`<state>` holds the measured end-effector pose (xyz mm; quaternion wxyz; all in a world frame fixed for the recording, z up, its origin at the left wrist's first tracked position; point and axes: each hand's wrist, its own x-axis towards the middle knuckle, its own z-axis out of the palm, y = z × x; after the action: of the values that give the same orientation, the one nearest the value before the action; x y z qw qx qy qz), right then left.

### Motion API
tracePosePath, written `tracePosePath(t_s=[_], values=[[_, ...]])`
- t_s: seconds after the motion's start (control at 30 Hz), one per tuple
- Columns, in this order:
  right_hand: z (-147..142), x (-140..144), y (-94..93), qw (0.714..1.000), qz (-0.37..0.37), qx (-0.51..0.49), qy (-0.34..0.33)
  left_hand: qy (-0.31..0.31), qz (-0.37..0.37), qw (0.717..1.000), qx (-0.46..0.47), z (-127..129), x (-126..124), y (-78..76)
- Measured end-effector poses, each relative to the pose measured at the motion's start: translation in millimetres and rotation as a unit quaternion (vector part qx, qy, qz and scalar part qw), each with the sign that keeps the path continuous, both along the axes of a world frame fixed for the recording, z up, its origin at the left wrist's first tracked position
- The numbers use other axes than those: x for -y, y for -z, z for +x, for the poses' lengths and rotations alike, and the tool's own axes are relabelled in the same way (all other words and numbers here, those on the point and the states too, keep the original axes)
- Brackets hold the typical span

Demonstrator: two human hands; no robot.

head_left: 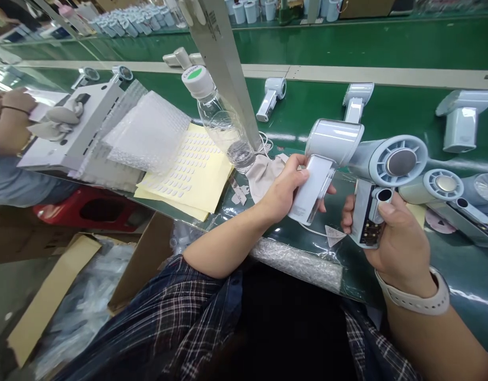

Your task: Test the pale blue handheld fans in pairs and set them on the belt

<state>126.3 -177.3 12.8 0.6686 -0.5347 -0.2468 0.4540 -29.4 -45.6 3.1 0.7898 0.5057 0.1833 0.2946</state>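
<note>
Head view: holding the left fan (327, 149) by its handle in the left grip (283, 188), closed around it with the thumb on the near face and fingertips showing past the far edge. Holding the right fan (371, 164) in the right grip (405, 238), closed around its handle, with the thumb by a dark round opening and parts bared inside the handle. Holding both raised over the bench (466, 286), side by side, heads overlapping in view; cannot tell whether touching. Wearing a watch (416, 297) on the right wrist.

Below, between the grips, can see a clear triangle (334, 236) and, along the near edge, bubble wrap (299, 264). Farther off, short of the rail (347, 75), can see three more fans (462, 121), well apart from one another. To the right of the right grip, can see a greenish fan (434, 185) close to a bluish fan (480, 188), with a pink disc (434, 221) near.

Left of the left grip, can make out a grey cloth (262, 179), a clear bottle (216, 114) before a post (228, 69), yellow sheets (216, 190) bearing white stickers (180, 177), and bubble bags (148, 129). At far left, can see a co-worker's hand (17, 100) beside a white box (73, 148). Below, can see a red stool (55, 211) and a carton (135, 264) of clear bags (85, 296).
</note>
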Motion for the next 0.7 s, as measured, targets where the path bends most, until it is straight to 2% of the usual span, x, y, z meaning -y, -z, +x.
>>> tracePosePath(t_s=[0.17,0.37,0.47,0.57,0.7], values=[[3.9,1.1,-1.6,1.0,0.028,-0.008,-0.01,0.037,-0.003,0.999,-0.015,-4.5,-1.0,1.1],[11.2,6.6,-0.9,0.997,0.045,-0.048,-0.04,0.093,0.05,0.994,0.009,-12.7,-1.3,-2.9],[10.9,6.6,-0.6,0.997,0.06,-0.038,-0.012,0.1,0.061,0.993,0.021,-13.0,-1.7,-3.9],[8.1,2.0,-3.3,0.998,0.051,-0.04,0.023,0.094,0.042,0.995,0.018,-9.1,-0.3,-4.6],[2.7,-4.8,-8.6,0.996,0.047,-0.072,-0.019,0.141,-0.004,0.99,0.028,-2.2,4.9,-3.0]])
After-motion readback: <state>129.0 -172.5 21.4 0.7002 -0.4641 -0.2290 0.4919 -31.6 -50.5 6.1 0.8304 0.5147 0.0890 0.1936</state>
